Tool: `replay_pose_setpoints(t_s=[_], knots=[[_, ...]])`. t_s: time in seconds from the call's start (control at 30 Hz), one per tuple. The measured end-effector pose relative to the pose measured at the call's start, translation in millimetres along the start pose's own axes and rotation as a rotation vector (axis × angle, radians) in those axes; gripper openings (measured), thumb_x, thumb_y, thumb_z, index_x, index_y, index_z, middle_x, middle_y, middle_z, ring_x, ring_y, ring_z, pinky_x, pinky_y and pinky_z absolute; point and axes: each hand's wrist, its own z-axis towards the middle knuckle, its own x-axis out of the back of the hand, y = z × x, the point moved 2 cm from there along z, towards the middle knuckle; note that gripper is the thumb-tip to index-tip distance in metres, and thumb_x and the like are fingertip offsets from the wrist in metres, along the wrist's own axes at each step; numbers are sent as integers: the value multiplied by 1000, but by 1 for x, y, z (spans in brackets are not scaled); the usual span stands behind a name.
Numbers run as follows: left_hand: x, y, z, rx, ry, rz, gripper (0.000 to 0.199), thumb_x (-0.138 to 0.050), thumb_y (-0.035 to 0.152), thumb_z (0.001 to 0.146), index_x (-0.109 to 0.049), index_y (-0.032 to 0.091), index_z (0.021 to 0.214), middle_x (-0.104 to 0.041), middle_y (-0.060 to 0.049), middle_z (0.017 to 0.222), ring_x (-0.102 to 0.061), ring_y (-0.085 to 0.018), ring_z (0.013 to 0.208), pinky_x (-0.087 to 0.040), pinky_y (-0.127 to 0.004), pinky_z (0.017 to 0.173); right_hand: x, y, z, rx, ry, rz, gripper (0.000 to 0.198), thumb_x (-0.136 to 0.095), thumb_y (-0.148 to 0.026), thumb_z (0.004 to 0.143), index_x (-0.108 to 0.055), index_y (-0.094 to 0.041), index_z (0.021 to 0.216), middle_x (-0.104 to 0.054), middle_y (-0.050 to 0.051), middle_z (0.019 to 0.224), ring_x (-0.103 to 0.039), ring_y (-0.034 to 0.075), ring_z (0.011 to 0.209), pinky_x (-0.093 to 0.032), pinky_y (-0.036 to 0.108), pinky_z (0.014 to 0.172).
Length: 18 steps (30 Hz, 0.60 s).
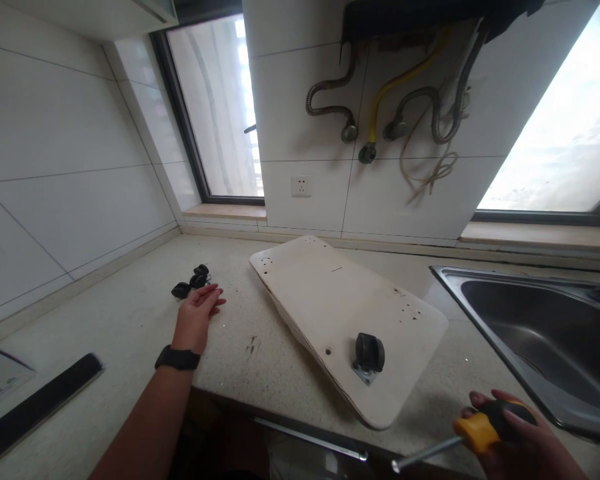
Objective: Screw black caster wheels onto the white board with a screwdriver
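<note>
My left hand (200, 308), with a black band on its wrist, is low over the counter beside several loose black casters (193, 281). Its fingers point right and are slightly apart, with nothing visible between them. Small shiny bits, perhaps screws, lie by the casters next to my fingertips. My right hand (520, 433) is closed around the yellow and black handle of a screwdriver (480, 430), whose metal shaft points left. Between my hands lies a cream board (315, 293) with rounded corners and groups of small holes. One black twin-wheel caster (369, 353) stands on its near right corner, over a metal plate.
A steel sink (545, 327) is set into the counter on the right. At the left lie a long black bar (40, 400) and a white item (3, 373). Hoses and a yellow pipe (380, 100) hang on the back wall above a socket (301, 186).
</note>
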Motion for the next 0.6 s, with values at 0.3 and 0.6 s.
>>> replay_pose_setpoints(t_s=[0.3, 0.6], knots=[[-56, 70, -161, 627, -279, -903, 21, -76, 9, 85, -69, 16, 104, -65, -2, 96, -54, -5, 63, -42, -15, 48, -28, 5, -33, 160, -6, 61, 34, -87, -28, 60, -66, -26, 87, -77, 2, 100, -75, 18, 87, -65, 22, 68], [-79, 88, -237, 914, -444, -936, 36, -89, 16, 75, -69, 17, 106, -58, 1, 91, -48, -4, 62, -38, -16, 47, -33, 20, -70, 293, -113, 59, 55, -93, -28, 53, -60, -28, 96, -82, 2, 93, -77, 19, 71, -65, 24, 62]])
